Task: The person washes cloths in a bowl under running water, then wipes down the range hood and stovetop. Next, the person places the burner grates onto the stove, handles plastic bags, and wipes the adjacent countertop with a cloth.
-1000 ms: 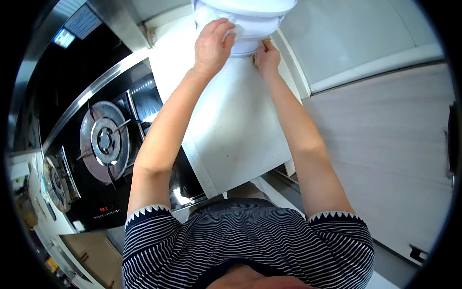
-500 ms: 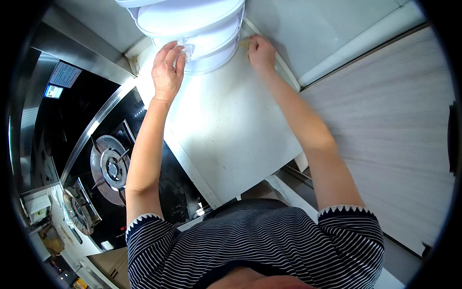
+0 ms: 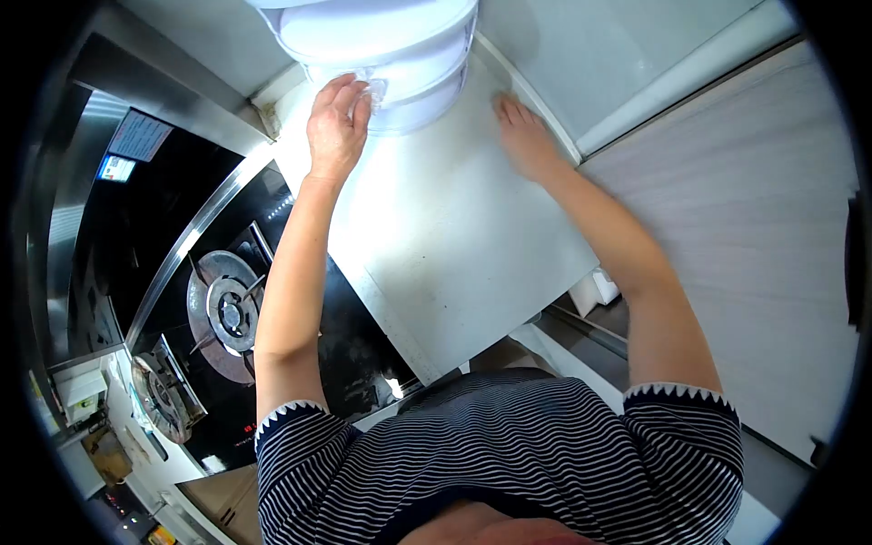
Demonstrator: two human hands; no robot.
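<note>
A stacked white container [image 3: 381, 41] with rounded tiers stands at the far end of the white counter [image 3: 454, 236]. At its front, my left hand [image 3: 336, 132] has its fingers bent around a crumpled piece of clear plastic [image 3: 377, 89], close against the lower tier. To the right of the container, my right hand [image 3: 527, 141] lies low over the counter beside the wall edge. Its fingers are stretched out and slightly blurred, and I see nothing held in them.
On the left is a black gas stove with a round burner [image 3: 229, 309] and a second burner [image 3: 159, 395] farther back. A grey wood-grain panel [image 3: 727, 227] borders the right side. Below the counter's near edge, an open drawer space [image 3: 581, 331] shows white items.
My right hand has moved away from the container, toward me and right, and its fingers have straightened; the yellowish thing at its fingertips no longer shows. My left hand stays at the clear plastic.
</note>
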